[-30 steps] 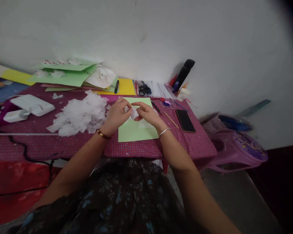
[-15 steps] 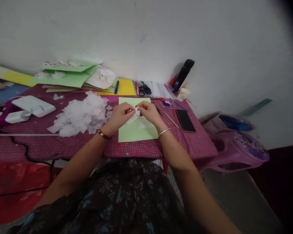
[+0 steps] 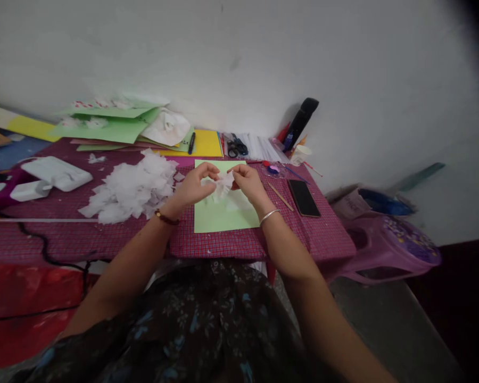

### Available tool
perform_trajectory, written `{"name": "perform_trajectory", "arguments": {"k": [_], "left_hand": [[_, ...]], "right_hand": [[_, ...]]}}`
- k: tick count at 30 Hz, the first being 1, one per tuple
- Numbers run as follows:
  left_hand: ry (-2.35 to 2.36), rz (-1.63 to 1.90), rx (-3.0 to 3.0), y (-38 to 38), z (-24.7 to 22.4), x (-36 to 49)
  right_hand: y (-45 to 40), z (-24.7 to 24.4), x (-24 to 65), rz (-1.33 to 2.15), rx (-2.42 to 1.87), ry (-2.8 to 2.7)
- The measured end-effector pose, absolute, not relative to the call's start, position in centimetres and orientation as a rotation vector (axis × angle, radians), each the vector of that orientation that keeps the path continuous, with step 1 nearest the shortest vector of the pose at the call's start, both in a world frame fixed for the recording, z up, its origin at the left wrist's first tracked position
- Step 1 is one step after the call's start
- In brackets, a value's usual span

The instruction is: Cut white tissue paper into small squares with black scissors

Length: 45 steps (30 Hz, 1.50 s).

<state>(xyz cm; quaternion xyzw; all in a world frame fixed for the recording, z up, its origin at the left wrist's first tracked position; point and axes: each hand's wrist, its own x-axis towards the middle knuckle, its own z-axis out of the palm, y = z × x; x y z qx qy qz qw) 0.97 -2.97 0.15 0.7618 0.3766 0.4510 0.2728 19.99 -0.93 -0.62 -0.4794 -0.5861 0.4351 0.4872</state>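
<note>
Over the light green sheet of paper (image 3: 223, 223), a crumpled piece of white tissue paper (image 3: 224, 182) is held up between my hands. My right hand (image 3: 248, 183) pinches it at its right edge. My left hand (image 3: 196, 185) is at the other side, thumb and index finger apart, the fingertips close to the tissue; whether they touch it I cannot tell. Other thin white tissue (image 3: 239, 201) lies on the green sheet below, partly hidden by my hands. A large heap of white tissue pieces (image 3: 131, 186) lies left of the sheet.
Black scissors (image 3: 236, 146), a marker (image 3: 191, 143) and a yellow sheet (image 3: 207, 143) lie behind. A wooden stick (image 3: 281, 197) and a phone (image 3: 304, 198) are at the right. A white and purple device (image 3: 56, 173) stands left. Green folded sheets (image 3: 107, 127) lean near the wall.
My left thumb and index finger have parted from their pinch and the hand has shifted slightly left. The tissue looks more spread, still in my right fingers.
</note>
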Motion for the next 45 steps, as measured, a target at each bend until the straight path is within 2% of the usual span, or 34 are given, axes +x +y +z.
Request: {"name": "perform_trajectory", "arguments": {"k": [4,8,14,20,39,45], "left_hand": [[1.122,1.104,2.239,-3.3,0.0,1.7],[1.253,1.193,2.404,-3.4,-0.4,2.4],[1.171,1.487,2.329,-3.5,-0.6,2.4],[1.241,1.441,2.24,-3.7,-0.4,2.4],[1.083,1.454,2.173,-2.6,0.1,0.8],[0.888,1.41,1.709,-2.6,-0.3,1.1]], "right_hand": [[-0.9,-0.8,19.9,1.031,-1.165,-1.457],[-0.8,-1.2,19.8,0.991,-1.16,-1.499],[-1.9,-0.4,20.1,1.044,-1.028,-1.673],[-2.3,-0.1,20.0,0.958,-1.019,-1.844],[-1.6,1.7,21.7,1.126,-1.115,-1.289],[-1.7,1.6,21.6,1.144,-1.106,-1.354]]}}
